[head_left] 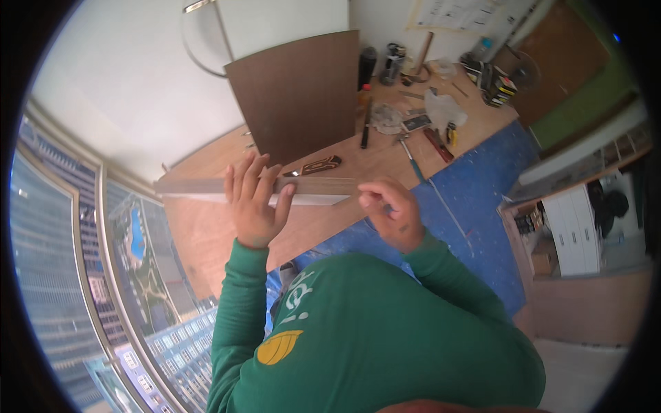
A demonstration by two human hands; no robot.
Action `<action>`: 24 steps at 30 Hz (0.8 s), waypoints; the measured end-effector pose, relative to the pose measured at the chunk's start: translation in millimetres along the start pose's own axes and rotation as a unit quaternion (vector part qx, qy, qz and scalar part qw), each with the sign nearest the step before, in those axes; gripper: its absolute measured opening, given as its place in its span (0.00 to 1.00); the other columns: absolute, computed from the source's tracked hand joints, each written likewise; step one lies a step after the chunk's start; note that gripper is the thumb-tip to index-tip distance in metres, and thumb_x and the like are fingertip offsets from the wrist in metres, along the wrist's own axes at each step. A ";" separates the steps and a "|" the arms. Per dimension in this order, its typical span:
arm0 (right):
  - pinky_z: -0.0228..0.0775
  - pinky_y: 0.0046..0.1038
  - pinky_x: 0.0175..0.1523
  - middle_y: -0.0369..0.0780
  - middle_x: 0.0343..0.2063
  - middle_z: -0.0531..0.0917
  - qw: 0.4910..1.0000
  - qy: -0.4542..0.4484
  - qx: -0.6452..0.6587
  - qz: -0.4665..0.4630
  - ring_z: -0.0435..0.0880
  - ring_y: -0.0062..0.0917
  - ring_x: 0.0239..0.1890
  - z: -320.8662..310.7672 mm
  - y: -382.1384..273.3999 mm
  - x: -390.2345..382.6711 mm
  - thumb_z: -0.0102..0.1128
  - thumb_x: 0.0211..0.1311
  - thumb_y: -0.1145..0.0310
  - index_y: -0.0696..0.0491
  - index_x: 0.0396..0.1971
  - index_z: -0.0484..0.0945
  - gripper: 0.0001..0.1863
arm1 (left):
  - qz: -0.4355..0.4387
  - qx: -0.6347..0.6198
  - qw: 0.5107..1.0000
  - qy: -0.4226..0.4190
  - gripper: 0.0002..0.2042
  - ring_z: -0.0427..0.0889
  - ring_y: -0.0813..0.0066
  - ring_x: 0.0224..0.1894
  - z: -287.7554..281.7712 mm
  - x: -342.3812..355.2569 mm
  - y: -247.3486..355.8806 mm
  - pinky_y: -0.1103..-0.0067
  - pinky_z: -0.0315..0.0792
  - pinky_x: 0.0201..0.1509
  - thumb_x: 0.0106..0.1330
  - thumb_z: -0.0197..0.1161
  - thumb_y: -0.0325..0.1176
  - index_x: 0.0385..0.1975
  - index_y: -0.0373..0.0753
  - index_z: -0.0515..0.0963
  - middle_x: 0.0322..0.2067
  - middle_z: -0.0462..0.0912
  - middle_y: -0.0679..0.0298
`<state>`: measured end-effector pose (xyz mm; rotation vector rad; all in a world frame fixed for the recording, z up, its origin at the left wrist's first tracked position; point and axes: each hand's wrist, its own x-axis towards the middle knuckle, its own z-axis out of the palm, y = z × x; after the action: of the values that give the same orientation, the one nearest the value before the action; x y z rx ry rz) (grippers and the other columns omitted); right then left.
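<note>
A long, straight board [320,186] with a brown wood-grain edge and a white lower side lies crosswise in front of me, above the table. My left hand [256,206] is laid across its middle, fingers over the brown edge and thumb on the near side, gripping it. At the board's right end, the thumb and forefinger of my right hand [394,215] are pinched together. What they hold there, if anything, is too small to make out. Just beyond the board, a black and yellow utility knife [321,165] rests on the table.
A brown panel [296,96] stands upright on the wooden table [200,241]. To its right lie a hammer [413,160], a red-handled tool [438,144], plastic bags [445,109] and bottles [392,63]. Blue sheeting [468,206] covers the floor; windows [138,241] are at left.
</note>
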<state>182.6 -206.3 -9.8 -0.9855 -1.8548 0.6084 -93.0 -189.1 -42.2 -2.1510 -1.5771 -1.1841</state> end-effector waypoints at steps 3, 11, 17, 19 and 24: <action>0.71 0.43 0.62 0.45 0.49 0.82 0.987 -0.001 -0.128 -0.100 0.80 0.41 0.57 36.4 -35.7 39.3 0.70 0.64 0.69 0.56 0.51 0.81 0.17 | 0.015 0.024 1.000 -0.002 0.25 0.65 0.52 0.76 -13.3 -5.8 -28.5 0.52 0.44 0.81 0.65 0.71 0.50 0.58 0.43 0.81 0.67 0.76 0.56; 0.50 0.56 0.78 0.36 0.49 0.84 0.940 -0.017 -0.337 -0.055 0.73 0.39 0.69 101.2 -40.2 52.9 0.70 0.62 0.46 0.51 0.46 0.85 0.24 | 0.055 0.004 0.998 0.019 0.32 0.59 0.51 0.79 -55.1 -15.3 -105.5 0.50 0.42 0.82 0.70 0.64 0.60 0.64 0.41 0.76 0.71 0.71 0.53; 0.60 0.50 0.73 0.36 0.35 0.86 0.937 0.011 -0.348 -0.039 0.83 0.36 0.56 110.0 -49.6 50.7 0.70 0.63 0.49 0.51 0.32 0.85 0.18 | -0.142 -0.186 0.939 0.253 0.30 0.60 0.56 0.78 -111.3 -11.9 -179.0 0.53 0.48 0.81 0.79 0.49 0.57 0.68 0.38 0.71 0.70 0.70 0.53; 0.64 0.49 0.69 0.37 0.33 0.86 0.935 0.029 -0.353 -0.031 0.84 0.37 0.53 114.3 -49.6 46.8 0.70 0.63 0.50 0.51 0.31 0.85 0.17 | -0.348 -0.268 0.863 0.249 0.30 0.60 0.58 0.77 -115.3 -16.0 -208.6 0.55 0.50 0.80 0.80 0.47 0.54 0.70 0.37 0.69 0.69 0.71 0.55; 0.69 0.45 0.63 0.37 0.31 0.86 0.939 0.045 -0.341 -0.026 0.84 0.34 0.44 123.3 -53.9 54.6 0.70 0.64 0.51 0.51 0.27 0.84 0.18 | -0.654 -0.514 0.554 -0.015 0.41 0.63 0.54 0.74 -34.1 -129.6 -323.9 0.49 0.55 0.76 0.75 0.50 0.63 0.75 0.36 0.58 0.70 0.68 0.54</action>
<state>38.6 -191.6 0.9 -1.3664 -2.0375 -0.1434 -405.6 -170.7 -199.4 -0.6409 -3.1019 -3.0490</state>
